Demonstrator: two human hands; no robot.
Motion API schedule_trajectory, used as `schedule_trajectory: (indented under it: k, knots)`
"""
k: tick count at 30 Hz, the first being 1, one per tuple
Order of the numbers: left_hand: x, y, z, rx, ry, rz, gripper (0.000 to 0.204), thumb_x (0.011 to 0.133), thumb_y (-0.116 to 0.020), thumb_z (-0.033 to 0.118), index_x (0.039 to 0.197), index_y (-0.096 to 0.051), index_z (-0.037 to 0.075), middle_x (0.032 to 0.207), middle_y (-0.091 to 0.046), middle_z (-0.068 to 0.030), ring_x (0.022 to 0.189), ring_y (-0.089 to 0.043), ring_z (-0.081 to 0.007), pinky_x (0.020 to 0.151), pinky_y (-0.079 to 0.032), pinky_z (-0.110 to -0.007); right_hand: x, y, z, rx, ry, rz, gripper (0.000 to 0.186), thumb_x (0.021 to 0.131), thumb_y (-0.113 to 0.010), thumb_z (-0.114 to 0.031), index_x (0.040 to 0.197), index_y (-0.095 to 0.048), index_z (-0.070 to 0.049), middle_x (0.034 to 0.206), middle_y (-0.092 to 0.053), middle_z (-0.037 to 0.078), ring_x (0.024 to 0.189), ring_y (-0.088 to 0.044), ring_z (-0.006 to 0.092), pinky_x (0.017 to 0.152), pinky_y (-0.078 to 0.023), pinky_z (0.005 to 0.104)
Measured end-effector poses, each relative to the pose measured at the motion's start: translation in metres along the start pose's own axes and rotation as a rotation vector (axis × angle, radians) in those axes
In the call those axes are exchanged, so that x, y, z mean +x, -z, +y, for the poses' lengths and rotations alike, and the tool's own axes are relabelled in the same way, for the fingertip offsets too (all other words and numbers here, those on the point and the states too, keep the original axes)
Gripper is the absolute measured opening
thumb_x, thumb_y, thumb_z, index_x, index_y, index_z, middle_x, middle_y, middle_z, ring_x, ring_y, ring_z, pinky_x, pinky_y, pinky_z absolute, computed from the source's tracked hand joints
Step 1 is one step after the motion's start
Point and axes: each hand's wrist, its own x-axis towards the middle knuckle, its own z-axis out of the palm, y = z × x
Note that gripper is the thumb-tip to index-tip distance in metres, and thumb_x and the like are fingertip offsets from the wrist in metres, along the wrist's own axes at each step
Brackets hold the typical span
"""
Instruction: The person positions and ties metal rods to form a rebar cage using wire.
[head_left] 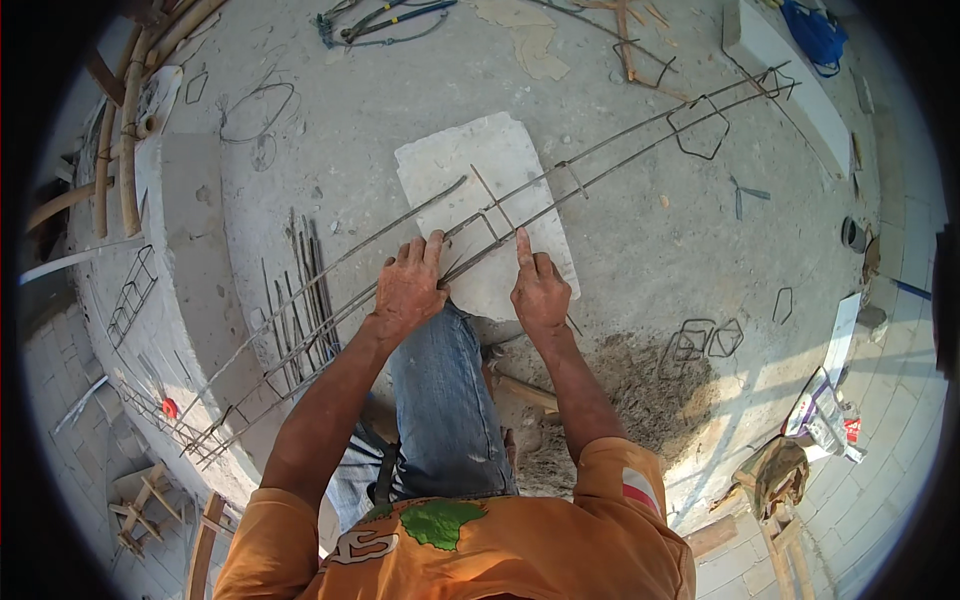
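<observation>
A long, narrow cage of thin steel bars runs diagonally across a pale, rough slab, with a square link near the middle. A thin rod crosses it there. My left hand rests on the cage's bars with fingers bent over them, above my jeans-clad leg. My right hand is just right of it, index finger extended onto the crossing point and other fingers curled; what they hold is hidden. A separate long bar runs alongside the cage.
Loose bent stirrups and loose bars lie on the concrete. Pliers or cutters lie at the top. A concrete ledge and bamboo poles stand left; a white block, blue bag and sacks are right.
</observation>
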Motion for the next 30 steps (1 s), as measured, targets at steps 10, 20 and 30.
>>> schedule_trajectory:
  k: [10,20,30]
  knots:
    - [0.008,0.003,0.003,-0.066,-0.004,-0.009,0.086,0.059,-0.081,0.012,0.132,-0.038,0.001,0.102,-0.054,-0.0181,0.096,-0.059,-0.036,0.077,-0.054,-0.042,0.01,0.003,-0.004,0.022,-0.026,0.029,0.072,0.07,-0.062,0.008,0.138,-0.048,-0.012,0.076,-0.047,0.006,0.058,-0.055,0.0218,0.047,-0.049,0.0335]
    - [0.004,0.003,-0.001,-0.105,0.006,0.028,0.084,0.056,-0.08,0.006,0.13,-0.041,-0.001,0.103,-0.056,-0.0208,0.096,-0.06,-0.0374,0.079,-0.054,-0.042,0.005,-0.004,-0.003,-0.072,0.034,0.033,0.079,0.061,-0.061,0.006,0.138,-0.047,-0.007,0.074,-0.046,0.006,0.058,-0.054,0.0206,0.046,-0.05,0.0329]
    - [0.008,0.008,0.002,-0.059,0.02,-0.031,0.081,0.063,-0.078,0.014,0.132,-0.039,0.001,0.106,-0.055,-0.0181,0.1,-0.059,-0.0338,0.079,-0.054,-0.042,0.017,0.003,-0.006,-0.071,0.023,0.005,0.079,0.062,-0.064,0.004,0.138,-0.047,-0.007,0.076,-0.047,0.006,0.06,-0.055,0.0204,0.047,-0.05,0.0319]
